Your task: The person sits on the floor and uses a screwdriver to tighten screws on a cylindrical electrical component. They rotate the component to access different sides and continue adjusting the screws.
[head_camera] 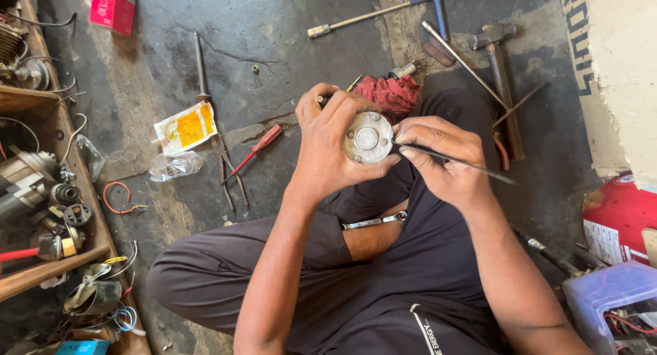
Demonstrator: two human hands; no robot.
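Left hand (328,146) wraps a round metal motor part (367,137) above the lap; right hand (441,160) pinches a thin rod (455,162), tip at its rim. End cap seated (screws visible), so the work appears mid-course.

Bare floor (287,33) lies open ahead (red rag (395,94) and hammer (498,54) crowd the right).

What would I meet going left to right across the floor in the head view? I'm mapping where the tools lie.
Red box → yellow packet → red-handled screwdriver → left hand → round metal part → right hand → hammer → red cylinder.
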